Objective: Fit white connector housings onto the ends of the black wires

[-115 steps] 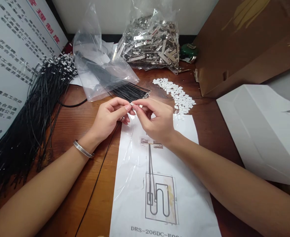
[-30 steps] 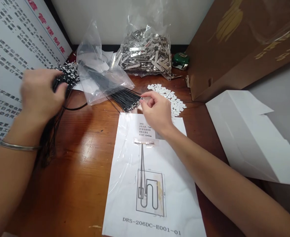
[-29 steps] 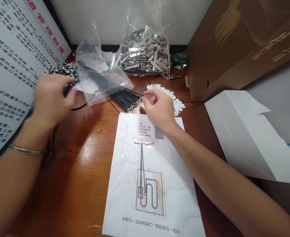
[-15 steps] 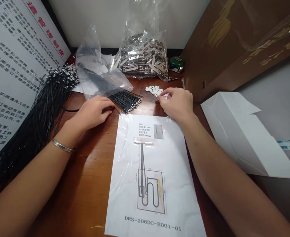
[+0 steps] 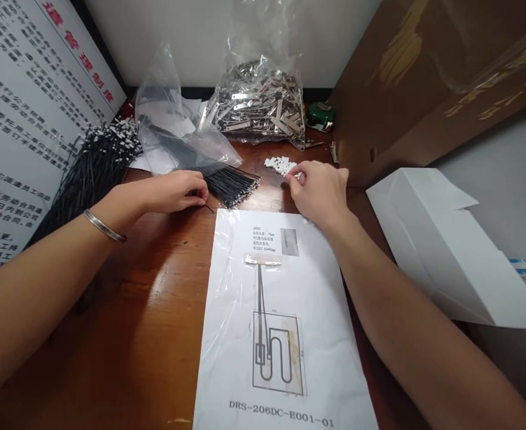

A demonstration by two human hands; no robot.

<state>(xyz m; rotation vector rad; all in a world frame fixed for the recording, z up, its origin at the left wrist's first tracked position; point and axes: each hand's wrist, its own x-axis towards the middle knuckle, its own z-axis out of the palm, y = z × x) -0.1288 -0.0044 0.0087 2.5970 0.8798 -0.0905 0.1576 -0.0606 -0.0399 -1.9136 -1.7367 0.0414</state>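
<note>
On the brown wooden table (image 5: 128,328), a rectangular white paper sheet (image 5: 227,346). Behind it, thin black wires (image 5: 234,186), partly in or under a limp clear plastic bag (image 5: 157,83); farther left, a bushy black cable bundle (image 5: 97,158). Right of the wires, small white pieces (image 5: 278,164); behind, flat silvery metal strips (image 5: 271,101) in a bulging plastic bag (image 5: 263,36).

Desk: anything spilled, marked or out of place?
The sheet has a yellowish stain at the right of its drawing, odd on white paper. Metal strips sit outside their bag, by the brown box, apart from the rest.
</note>
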